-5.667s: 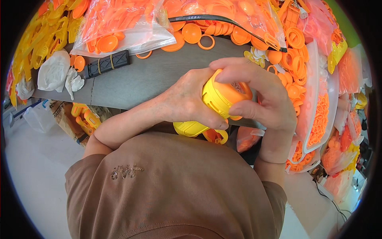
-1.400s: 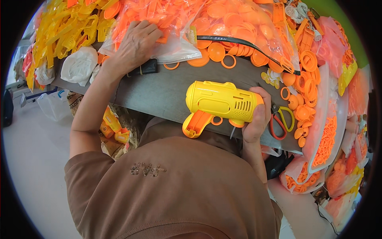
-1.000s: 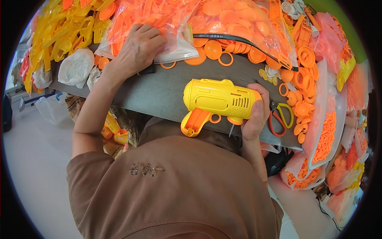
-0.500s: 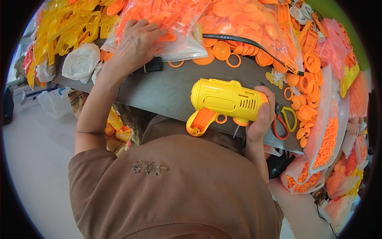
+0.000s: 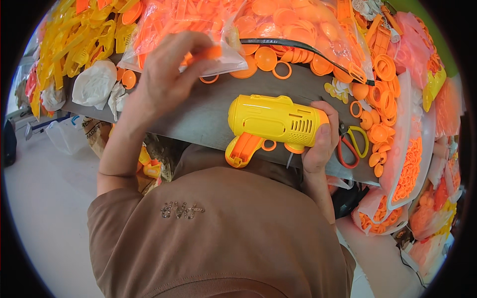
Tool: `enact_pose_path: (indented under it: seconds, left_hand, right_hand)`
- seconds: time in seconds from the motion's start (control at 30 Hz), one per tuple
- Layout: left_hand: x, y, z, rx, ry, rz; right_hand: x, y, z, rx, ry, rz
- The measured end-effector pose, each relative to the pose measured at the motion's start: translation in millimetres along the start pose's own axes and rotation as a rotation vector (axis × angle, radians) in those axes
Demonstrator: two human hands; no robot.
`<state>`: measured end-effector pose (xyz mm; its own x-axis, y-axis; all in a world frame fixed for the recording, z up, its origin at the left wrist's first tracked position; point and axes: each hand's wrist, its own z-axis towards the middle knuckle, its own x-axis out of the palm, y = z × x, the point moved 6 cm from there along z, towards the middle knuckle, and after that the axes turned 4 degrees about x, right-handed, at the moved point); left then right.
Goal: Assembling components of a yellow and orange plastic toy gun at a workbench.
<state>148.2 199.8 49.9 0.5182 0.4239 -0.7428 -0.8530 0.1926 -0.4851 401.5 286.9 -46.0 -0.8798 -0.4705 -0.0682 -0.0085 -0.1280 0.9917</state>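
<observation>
My right hand (image 5: 320,144) grips the right end of a yellow plastic toy gun (image 5: 266,119), its thumb over the orange end. The toy lies sideways above the table's near edge, its grip (image 5: 243,149) pointing down with an orange inner face; an orange ring shows beside the grip. My left hand (image 5: 166,74) is raised in front of a clear bag of orange parts (image 5: 164,30), fingers closed on a small orange plastic piece (image 5: 209,52). That piece is smeared by motion, so its exact shape is unclear.
Scissors (image 5: 350,146) with red and yellow-green handles lie right of my right hand. Loose orange caps and rings (image 5: 380,131) line the table's right side. Yellow parts (image 5: 82,42) are heaped far left, near a crumpled white bag (image 5: 94,83). A tray (image 5: 410,166) holds small orange rings.
My left hand has come away from the bag, toward me, with an orange piece in its fingers. The toy gun stays in my right hand, slightly shifted left in view.
</observation>
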Motion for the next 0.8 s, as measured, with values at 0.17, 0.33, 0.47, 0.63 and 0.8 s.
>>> enact_pose_path:
  seconds: [0.17, 0.33, 0.47, 0.63, 0.8]
  left_hand:
    - [30, -28, 6, -0.029, 0.109, -0.251]
    - [68, -32, -8, -0.236, 0.268, -0.674]
    - [76, -38, -7, -0.396, 0.427, -0.942]
    - [65, -45, 4, -0.320, 0.438, -0.701]
    - [67, -40, -7, -0.362, 0.434, -0.834]
  right_hand:
    - [2, 18, -1, -0.098, 0.017, 0.051]
    - [0, 36, 5, -0.238, 0.119, -0.060]
    - [7, 39, 8, -0.188, 0.170, -0.076]
    - [10, 43, 11, -0.289, 0.151, 0.015]
    - [13, 51, 11, -0.384, 0.178, -0.019]
